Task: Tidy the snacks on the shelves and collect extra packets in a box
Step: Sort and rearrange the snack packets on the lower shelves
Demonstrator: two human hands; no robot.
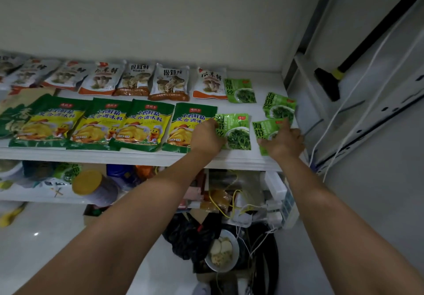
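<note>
Green plastic seaweed packet [237, 134] is pinched by the left hand [207, 137], while the right hand [284, 143] presses flat fingers on a neighbouring packet [260, 129].

Plain off-white wall [160, 19] at the back, and the light's pretty dim. White top shelf [137, 157] with a lower shelf [46, 197] under it. The glossy white floor [46, 237] catches a small glare. A black-handled broom [325, 85] is off to the right.

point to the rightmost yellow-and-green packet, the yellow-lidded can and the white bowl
rightmost yellow-and-green packet [187, 116]: head view, printed front
yellow-lidded can [87, 182]: head view, its lid
white bowl [234, 248]: head view, bare inner wall
</note>
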